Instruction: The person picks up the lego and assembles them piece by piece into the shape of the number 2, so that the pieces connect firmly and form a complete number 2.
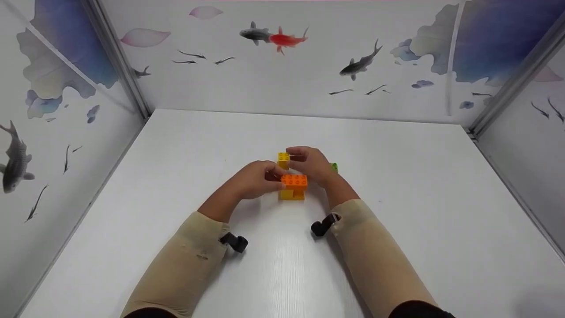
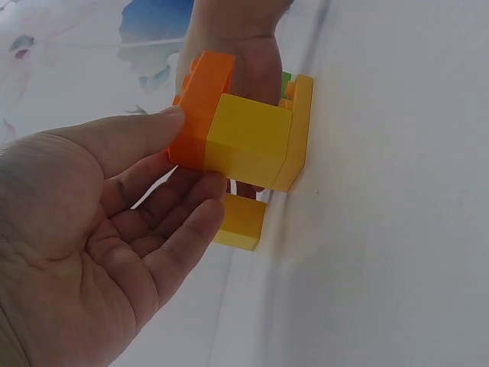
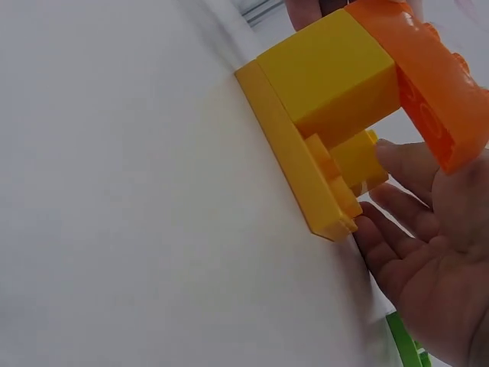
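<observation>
In the head view my left hand (image 1: 256, 180) grips an orange studded brick (image 1: 294, 181) from its left side, with the thumb against it. That brick caps a small stack: below it sits a yellow brick (image 2: 248, 138) on a flat yellow-orange studded base (image 3: 286, 157), on the table. Just behind the stack stands another yellow brick (image 1: 283, 160), studs up. My right hand (image 1: 311, 164) reaches round behind the stack and pinches this rear brick, its thumb (image 3: 412, 168) at the studded end. The orange brick overhangs the base toward the right.
A green studded piece (image 1: 334, 167) lies behind my right wrist, mostly hidden by it. The white table (image 1: 397, 247) is enclosed by panels (image 1: 282, 84) printed with fish and leaves. Black mounts (image 1: 235, 242) stick out from both sleeves.
</observation>
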A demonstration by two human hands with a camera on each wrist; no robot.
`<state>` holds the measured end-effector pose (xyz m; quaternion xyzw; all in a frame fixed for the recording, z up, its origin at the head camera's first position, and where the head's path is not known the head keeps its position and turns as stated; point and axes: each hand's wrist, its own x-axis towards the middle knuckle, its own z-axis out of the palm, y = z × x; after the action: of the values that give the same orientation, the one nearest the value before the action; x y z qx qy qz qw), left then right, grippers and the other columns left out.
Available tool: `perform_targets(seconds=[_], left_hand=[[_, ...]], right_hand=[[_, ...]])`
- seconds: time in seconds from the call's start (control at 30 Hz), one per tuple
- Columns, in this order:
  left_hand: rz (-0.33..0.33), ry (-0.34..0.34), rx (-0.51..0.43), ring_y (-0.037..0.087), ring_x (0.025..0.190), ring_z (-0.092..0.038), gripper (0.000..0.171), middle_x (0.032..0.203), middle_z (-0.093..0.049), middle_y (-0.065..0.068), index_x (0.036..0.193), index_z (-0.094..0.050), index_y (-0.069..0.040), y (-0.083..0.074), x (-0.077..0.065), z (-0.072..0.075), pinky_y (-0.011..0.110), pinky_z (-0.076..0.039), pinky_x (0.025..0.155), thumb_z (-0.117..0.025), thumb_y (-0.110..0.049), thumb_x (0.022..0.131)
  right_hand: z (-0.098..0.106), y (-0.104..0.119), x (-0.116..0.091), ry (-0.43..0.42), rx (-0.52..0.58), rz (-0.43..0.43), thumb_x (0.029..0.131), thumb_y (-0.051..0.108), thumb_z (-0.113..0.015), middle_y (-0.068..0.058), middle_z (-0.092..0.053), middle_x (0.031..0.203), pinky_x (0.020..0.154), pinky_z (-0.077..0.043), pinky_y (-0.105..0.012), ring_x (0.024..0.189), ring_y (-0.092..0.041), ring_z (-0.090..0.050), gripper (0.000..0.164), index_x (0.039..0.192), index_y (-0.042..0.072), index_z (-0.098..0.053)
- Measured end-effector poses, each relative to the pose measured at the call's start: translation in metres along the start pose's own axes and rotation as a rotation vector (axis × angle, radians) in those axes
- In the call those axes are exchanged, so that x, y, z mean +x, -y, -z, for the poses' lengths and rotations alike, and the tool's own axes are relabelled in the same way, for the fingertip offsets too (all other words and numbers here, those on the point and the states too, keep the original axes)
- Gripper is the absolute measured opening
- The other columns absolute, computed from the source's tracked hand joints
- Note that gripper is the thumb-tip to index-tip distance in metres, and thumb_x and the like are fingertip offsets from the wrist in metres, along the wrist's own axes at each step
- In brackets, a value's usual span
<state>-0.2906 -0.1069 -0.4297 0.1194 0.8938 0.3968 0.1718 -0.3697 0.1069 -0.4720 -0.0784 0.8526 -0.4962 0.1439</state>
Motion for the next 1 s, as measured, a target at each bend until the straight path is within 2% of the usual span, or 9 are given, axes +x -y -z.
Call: perform_targets(seconds=[0.17, 0.4, 0.6, 0.73, 1.0], left_hand=[[0.006, 0.001, -0.007, 0.019, 0.117, -0.066, 0.030, 0.126, -0.071, -0.002, 0.129, -0.072, -0.021, -0.001, 0.000, 0.000, 0.039, -0.057, 0.109, -0.077, -0.029, 0.100], [0.026, -0.007, -0.026, 0.019, 0.115, -0.066, 0.029, 0.124, -0.071, -0.003, 0.128, -0.073, -0.022, -0.001, 0.001, -0.002, 0.038, -0.058, 0.109, -0.078, -0.027, 0.100], [0.015, -0.011, -0.025, 0.018, 0.115, -0.066, 0.028, 0.123, -0.072, -0.005, 0.127, -0.074, -0.026, -0.001, 0.001, -0.005, 0.037, -0.058, 0.109, -0.078, -0.027, 0.100], [0.010, -0.022, -0.008, 0.018, 0.115, -0.066, 0.028, 0.122, -0.073, -0.005, 0.126, -0.073, -0.025, -0.002, 0.001, -0.006, 0.037, -0.058, 0.109, -0.078, -0.029, 0.099], [0.031, -0.007, 0.000, 0.018, 0.117, -0.066, 0.031, 0.124, -0.072, -0.004, 0.129, -0.073, -0.024, -0.003, 0.002, -0.006, 0.038, -0.057, 0.111, -0.079, -0.030, 0.099]], right_hand=[[-0.001, -0.002, 0.001, -0.023, -0.018, 0.015, 0.102, 0.030, -0.075, 0.002, -0.068, 0.146, 0.123, -0.048, -0.041, 0.140, -0.021, -0.061, 0.044, 0.145, 0.027, -0.066], [0.008, 0.001, -0.007, -0.037, -0.034, 0.005, 0.103, 0.028, -0.074, 0.003, -0.067, 0.147, 0.121, -0.050, -0.041, 0.140, -0.021, -0.061, 0.041, 0.144, 0.031, -0.067], [0.022, 0.006, -0.021, -0.035, -0.029, 0.034, 0.103, 0.026, -0.074, 0.004, -0.069, 0.143, 0.119, -0.052, -0.041, 0.135, -0.019, -0.064, 0.040, 0.142, 0.030, -0.068], [0.032, 0.007, -0.032, -0.031, -0.019, 0.073, 0.103, 0.026, -0.074, 0.003, -0.070, 0.141, 0.117, -0.054, -0.041, 0.132, -0.019, -0.066, 0.040, 0.142, 0.028, -0.068], [0.052, 0.006, -0.059, -0.028, -0.014, 0.098, 0.103, 0.031, -0.074, 0.003, -0.071, 0.136, 0.109, -0.059, -0.039, 0.124, -0.019, -0.070, 0.041, 0.143, 0.026, -0.067]])
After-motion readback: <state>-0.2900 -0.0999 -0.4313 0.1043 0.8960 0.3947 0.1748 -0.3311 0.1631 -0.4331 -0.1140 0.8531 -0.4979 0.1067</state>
